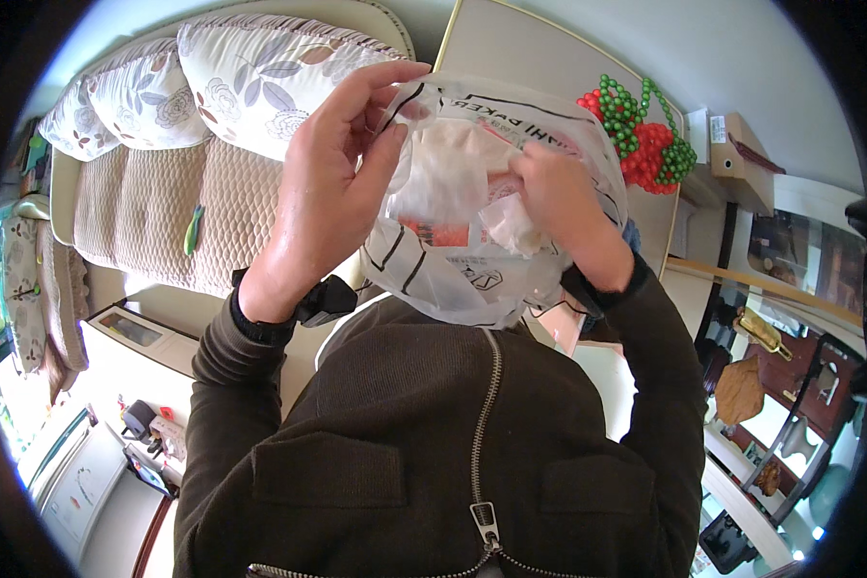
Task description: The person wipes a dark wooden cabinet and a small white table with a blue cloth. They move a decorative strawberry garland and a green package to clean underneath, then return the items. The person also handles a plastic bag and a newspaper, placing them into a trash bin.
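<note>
A translucent plastic bag point(455, 289) with black lines and printing hangs wide open in front of my chest. My left hand point(332, 173) grips the bag's rim at its left side, thumb and fingers pinching the film. Inside the mouth, at the right, is my right hand point(560, 191), slightly blurred, with its fingers at crumpled whitish wrapping point(513, 220); whether they are closed on it I cannot tell. More pale, thin packaging point(444, 170) lies within the bag, and a red-orange printed patch shows below it.
A table point(535, 36) stands beyond the bag, with red and green beadwork point(646, 148) on its right part. At the left is a sofa with a quilted seat point(238, 195), floral cushions point(260, 79) and a small green object point(193, 230). A cardboard box point(744, 162) and shelves are at the right.
</note>
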Demonstrator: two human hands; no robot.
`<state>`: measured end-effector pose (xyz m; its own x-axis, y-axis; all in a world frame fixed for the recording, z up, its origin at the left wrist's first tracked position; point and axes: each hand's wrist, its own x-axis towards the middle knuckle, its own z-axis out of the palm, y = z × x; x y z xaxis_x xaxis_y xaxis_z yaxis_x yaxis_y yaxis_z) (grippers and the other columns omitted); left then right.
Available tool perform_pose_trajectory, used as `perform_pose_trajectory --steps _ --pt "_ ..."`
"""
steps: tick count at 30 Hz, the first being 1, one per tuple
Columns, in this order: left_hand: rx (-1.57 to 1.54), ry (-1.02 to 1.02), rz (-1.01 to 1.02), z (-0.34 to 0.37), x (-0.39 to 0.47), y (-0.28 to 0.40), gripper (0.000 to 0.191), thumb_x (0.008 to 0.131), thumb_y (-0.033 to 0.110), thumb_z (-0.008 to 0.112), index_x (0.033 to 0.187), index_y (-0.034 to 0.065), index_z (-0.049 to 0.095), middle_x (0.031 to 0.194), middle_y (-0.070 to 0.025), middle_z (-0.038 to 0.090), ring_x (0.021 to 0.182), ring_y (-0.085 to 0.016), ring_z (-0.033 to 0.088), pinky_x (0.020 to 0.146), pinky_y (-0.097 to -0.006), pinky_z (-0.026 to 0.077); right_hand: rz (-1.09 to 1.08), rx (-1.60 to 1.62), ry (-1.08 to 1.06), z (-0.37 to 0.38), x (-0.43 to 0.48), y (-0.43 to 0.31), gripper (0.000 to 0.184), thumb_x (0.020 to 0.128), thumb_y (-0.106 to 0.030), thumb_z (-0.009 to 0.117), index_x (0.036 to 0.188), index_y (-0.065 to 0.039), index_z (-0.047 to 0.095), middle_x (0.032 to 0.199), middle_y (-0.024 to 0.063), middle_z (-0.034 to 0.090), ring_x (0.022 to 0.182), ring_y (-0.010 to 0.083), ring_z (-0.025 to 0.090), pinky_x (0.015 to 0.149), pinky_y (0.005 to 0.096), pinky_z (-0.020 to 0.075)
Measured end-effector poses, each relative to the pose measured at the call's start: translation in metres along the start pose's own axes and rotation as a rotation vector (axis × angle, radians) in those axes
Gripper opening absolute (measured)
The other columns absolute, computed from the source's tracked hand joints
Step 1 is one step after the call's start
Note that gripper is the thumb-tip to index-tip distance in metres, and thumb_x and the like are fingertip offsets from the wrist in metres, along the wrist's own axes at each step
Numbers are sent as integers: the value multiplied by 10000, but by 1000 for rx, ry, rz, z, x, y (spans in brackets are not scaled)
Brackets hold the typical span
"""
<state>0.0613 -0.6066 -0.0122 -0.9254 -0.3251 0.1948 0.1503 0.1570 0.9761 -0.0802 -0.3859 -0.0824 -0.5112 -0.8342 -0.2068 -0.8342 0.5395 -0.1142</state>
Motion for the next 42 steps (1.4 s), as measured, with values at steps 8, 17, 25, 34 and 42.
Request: perform_pose_trajectory --steps 8,17,25,34,42 --pt "-42 -12 6 3 -1 11 409 907 -119 448 1294 -2 515 1058 -55 565 1017 -106 589 867 -216 448 -406 -105 35 -26 -57 -14 151 738 -149 576 842 -43 602 850 66 539 851 231 565 656 338 491" --pt "-71 -76 35 8 3 9 413 908 -133 450 1303 -24 502 1070 -65 573 1034 -116 592 889 -224 450 -174 338 -205 -27 -33 2 178 840 -195 608 853 -24 657 940 129 638 873 301 595 708 389 498" --pt "1 -129 -12 8 9 8 400 916 -99 469 1303 -5 509 1076 -88 593 1020 -114 590 898 -244 457 169 355 -27 9 34 13 371 773 -230 713 1030 27 640 955 234 672 882 375 650 801 413 508" --pt "4 -96 -38 8 11 3 387 922 -65 475 1304 -14 511 1045 -89 615 1024 -122 598 888 -247 462 241 249 -421 34 69 24 420 701 -207 758 1048 6 654 956 230 681 930 369 665 793 433 537" --pt "-27 -66 -28 1 11 9 381 931 -52 484 1310 -18 504 1055 -82 594 1027 -116 579 898 -239 445 102 353 120 12 23 7 245 804 -229 651 985 -66 674 873 187 678 844 377 658 728 451 523"
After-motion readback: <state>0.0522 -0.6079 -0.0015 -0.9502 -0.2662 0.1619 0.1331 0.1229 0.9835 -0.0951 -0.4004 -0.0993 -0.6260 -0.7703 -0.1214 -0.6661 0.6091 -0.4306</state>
